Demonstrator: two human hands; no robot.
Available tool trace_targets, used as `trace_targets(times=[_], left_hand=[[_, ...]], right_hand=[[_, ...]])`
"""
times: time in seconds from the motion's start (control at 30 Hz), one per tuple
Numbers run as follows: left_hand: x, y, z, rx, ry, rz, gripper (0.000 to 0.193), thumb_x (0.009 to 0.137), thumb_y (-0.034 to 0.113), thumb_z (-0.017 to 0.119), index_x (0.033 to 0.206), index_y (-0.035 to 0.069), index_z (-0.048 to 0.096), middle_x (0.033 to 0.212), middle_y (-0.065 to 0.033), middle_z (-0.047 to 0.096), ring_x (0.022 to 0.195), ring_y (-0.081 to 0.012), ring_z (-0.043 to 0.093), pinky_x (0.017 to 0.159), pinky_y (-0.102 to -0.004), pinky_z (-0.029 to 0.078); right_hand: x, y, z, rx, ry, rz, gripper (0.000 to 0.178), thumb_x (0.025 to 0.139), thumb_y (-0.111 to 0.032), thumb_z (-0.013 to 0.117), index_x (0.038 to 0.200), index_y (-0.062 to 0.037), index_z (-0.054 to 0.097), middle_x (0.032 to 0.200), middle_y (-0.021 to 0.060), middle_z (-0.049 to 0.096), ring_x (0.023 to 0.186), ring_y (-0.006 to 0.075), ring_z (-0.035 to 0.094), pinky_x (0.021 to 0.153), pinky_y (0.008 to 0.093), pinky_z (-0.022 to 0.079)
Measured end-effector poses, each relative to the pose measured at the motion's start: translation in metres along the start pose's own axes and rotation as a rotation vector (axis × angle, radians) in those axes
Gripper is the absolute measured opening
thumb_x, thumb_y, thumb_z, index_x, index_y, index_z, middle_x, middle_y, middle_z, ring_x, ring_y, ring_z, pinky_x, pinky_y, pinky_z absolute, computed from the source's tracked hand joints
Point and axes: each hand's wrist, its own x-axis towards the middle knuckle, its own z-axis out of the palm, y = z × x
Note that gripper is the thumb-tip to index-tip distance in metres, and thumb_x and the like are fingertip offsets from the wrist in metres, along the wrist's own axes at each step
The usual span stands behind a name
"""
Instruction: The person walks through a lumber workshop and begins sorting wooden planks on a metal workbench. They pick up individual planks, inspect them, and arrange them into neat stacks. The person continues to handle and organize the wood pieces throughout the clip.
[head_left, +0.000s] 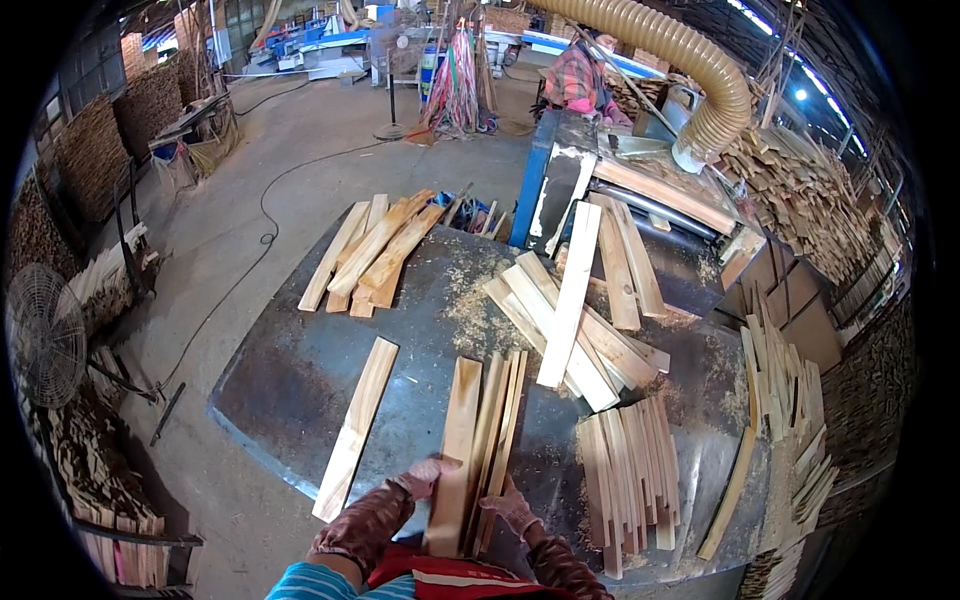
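- Head view: the left hand point(430, 478) lays its fingers over the left edge of a wide wooden board point(457, 430); whether they wrap underneath, I cannot tell
- The right hand point(512, 508) grasps the near end of narrow wooden slats point(490, 430), which lie just beside that board, between the two hands, on a dark metal table point(290, 370)
- Left of the grip, a single pale board point(357, 430); right of it, a row of slats point(630, 465)
- Beyond the grip, crossed planks point(567, 300) near a machine with a ribbed hose point(690, 50), and a person in plaid point(577, 80)
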Motion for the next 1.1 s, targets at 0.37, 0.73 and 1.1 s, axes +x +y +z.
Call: trace_targets(times=[0.37, 0.73, 1.1], left_hand=[[0.059, -0.029, -0.020, 1.031, 0.298, 0.308, 0.052, 0.092, 0.033, 0.063, 0.133, 0.003, 0.055, 0.126, -0.0197, 0.064, 0.119, -0.0312, 0.061, 0.099, -0.0404, 0.048], [0.045, -0.038, -0.003, 0.138, 0.221, 0.090, 0.041, 0.096, 0.025, 0.060, 0.132, 0.005, 0.056, 0.112, -0.0060, 0.068, 0.101, -0.0194, 0.066, 0.088, -0.0359, 0.054], [0.136, 0.110, 0.037, 0.173, 0.363, 0.499, 0.063, 0.093, 0.010, 0.066, 0.147, -0.004, 0.036, 0.143, -0.0147, 0.050, 0.129, -0.0235, 0.051, 0.107, -0.0326, 0.044]], right_hand=[[-0.049, -0.011, 0.013, -0.723, -0.101, 0.150, 0.075, 0.086, -0.061, 0.059, 0.140, -0.0112, 0.045, 0.128, 0.0303, 0.056, 0.120, 0.0464, 0.054, 0.101, 0.0516, 0.043], [0.055, -0.069, -0.119, -0.328, 0.106, -0.450, 0.022, 0.094, -0.028, 0.052, 0.091, -0.0084, 0.062, 0.079, 0.0062, 0.060, 0.076, 0.0231, 0.063, 0.071, 0.0386, 0.051], [0.156, -0.267, -0.265, 1.040, 0.284, -0.483, 0.069, 0.097, -0.047, 0.057, 0.149, -0.0075, 0.034, 0.146, 0.0227, 0.040, 0.128, 0.0434, 0.046, 0.107, 0.0555, 0.041]])
